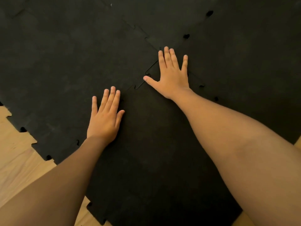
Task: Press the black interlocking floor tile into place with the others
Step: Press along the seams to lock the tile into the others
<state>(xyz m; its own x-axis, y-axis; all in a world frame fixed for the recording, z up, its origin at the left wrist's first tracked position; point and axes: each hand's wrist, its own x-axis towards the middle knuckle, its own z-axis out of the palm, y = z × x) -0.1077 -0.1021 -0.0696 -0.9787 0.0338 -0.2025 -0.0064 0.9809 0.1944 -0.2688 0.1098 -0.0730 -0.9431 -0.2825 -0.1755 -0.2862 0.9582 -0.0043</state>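
Note:
The black interlocking floor tile point(151, 144) lies in the centre foreground with one corner pointing away from me, its toothed edges meeting the other black tiles point(68, 66) laid to the left, right and beyond. My left hand point(105, 118) lies flat, palm down, on the seam along the tile's left edge. My right hand point(171, 75) lies flat with fingers spread on the tile's far corner, where a thin gap still shows along the seam by the thumb. Neither hand holds anything.
Light wooden flooring point(19, 160) shows at the lower left, beyond the tiles' toothed outer edges, and in small patches at the bottom and right edge. Small dark openings point(209, 13) mark the seam between tiles at the upper right.

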